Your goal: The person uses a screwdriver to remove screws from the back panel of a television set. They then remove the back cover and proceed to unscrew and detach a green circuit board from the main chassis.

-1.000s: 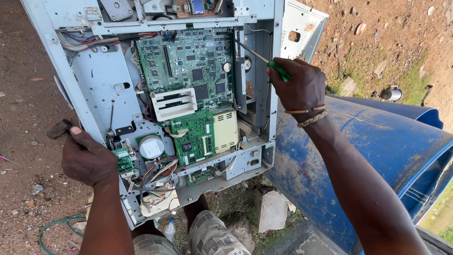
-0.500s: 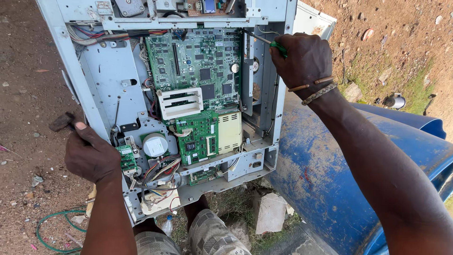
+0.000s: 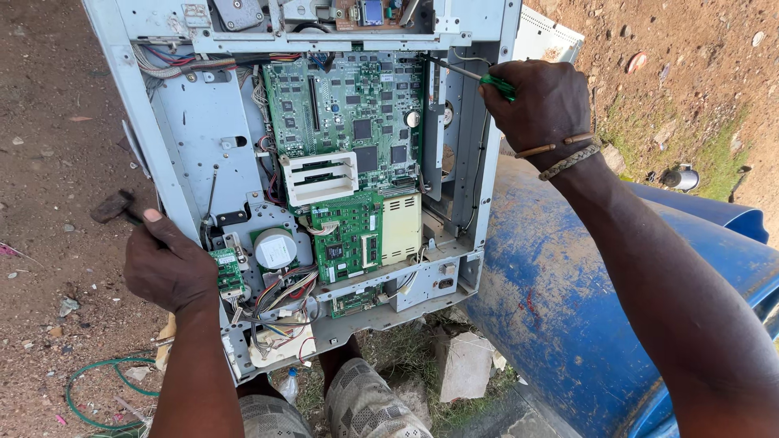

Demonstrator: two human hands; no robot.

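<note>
Right hand: right hand (image 3: 540, 105) fisted on green screwdriver (image 3: 497, 84), tip at the large circuit board (image 3: 349, 113) edge.
Left hand: left hand (image 3: 169, 268) clenching hammer (image 3: 114, 207) beside chassis (image 3: 182, 138) outer edge.
Room: open dirt left; blue barrel (image 3: 560, 308) crowds right.
Change: both hands barely shifted.

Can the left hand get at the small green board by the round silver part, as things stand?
Probably yes. The left hand grips a hammer at the chassis edge, right beside the small green board. Nothing covers the board, but the hand is full, so only fingertips or the hammer could touch it.
</note>
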